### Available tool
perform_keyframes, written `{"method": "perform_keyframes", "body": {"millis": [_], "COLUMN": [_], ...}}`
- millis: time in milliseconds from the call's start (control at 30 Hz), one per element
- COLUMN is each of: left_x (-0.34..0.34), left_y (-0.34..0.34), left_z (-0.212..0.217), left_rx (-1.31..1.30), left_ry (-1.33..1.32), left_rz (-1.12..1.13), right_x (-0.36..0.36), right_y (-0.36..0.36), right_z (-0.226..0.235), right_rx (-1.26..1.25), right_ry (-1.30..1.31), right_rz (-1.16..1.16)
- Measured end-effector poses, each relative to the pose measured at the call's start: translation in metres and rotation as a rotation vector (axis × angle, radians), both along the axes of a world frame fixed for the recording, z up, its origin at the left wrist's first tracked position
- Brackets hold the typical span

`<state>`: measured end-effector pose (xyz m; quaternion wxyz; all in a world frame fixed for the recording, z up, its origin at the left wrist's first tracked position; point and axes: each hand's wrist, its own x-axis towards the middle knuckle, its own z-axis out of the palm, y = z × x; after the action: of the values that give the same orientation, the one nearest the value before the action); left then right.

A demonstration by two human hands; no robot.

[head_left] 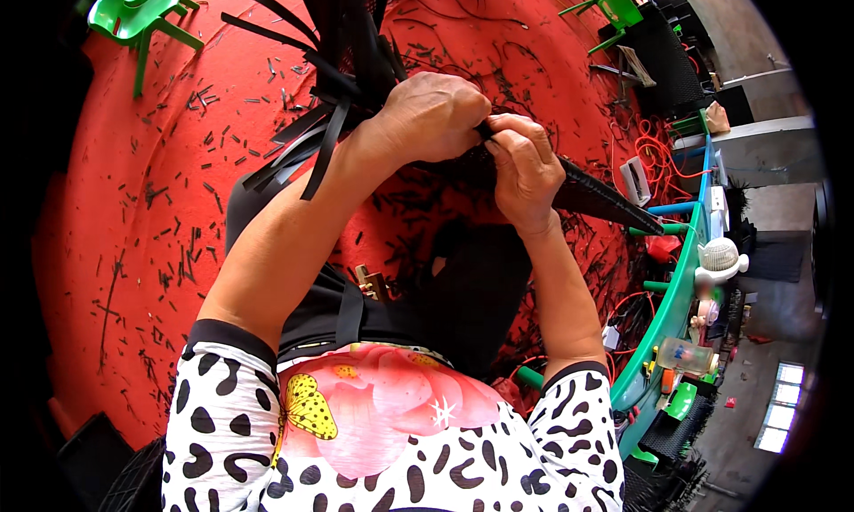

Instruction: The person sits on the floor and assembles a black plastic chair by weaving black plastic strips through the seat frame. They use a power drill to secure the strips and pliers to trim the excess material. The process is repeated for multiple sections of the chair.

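Observation:
Above my lap is a piece of black woven work [600,196], its tapered edge reaching toward the right. Loose flat black strips [329,143] fan out from it at the upper left, some hanging over my left wrist. My left hand [436,116] is closed in a fist on the black strips at the edge of the work. Close beside it, my right hand [525,165] pinches the same edge between thumb and bent fingers. A small dark bit of strip shows between the two hands. The palms and the exact grip are hidden.
Short black offcuts lie scattered over the red floor covering [133,245]. Green plastic chairs [138,14] stand at the far left, another chair [618,7] at the far right. Along the right runs a green-edged table [680,307] with a jar [685,355]; orange cord [663,161] coils near it.

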<state>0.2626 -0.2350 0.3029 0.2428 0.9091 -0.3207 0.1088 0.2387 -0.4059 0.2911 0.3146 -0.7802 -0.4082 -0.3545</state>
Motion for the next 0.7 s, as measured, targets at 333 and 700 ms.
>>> {"method": "perform_keyframes", "body": {"millis": [333,700], "left_x": [-0.022,-0.054], "left_y": [0.005,-0.020], "left_z": [-0.017,-0.009], "left_rx": [0.003,0.019], "left_ry": [-0.302,-0.196], "left_rz": [-0.004,-0.012], "right_x": [-0.005,-0.010], "right_y": [0.004,-0.026], "right_z": [0.014,0.026], "right_rx": [0.094,0.099], "right_ry": [0.312,0.662], "right_rz": [-0.054,-0.012]}}
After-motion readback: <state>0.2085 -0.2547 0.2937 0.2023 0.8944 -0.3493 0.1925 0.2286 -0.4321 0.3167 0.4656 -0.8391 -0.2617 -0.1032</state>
